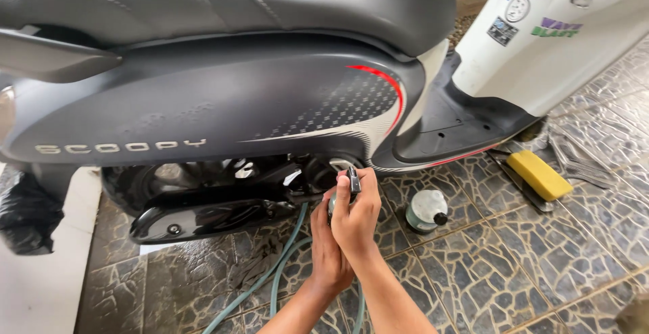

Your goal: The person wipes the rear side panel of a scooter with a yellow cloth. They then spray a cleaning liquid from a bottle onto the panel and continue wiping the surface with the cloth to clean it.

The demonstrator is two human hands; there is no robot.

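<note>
A grey and white scooter stands side-on across the view. Both my hands reach up to its lower engine area. My right hand grips a small dark nozzle pointed at the underside of the body panel. My left hand sits just behind and below it, wrapped around the same tool's body. A pale green hose runs from the hands down across the tiles.
A small round bottle lies on the patterned stone tiles to the right of my hands. A yellow sponge rests near the scooter's footboard. A black bag sits at the left by a white slab.
</note>
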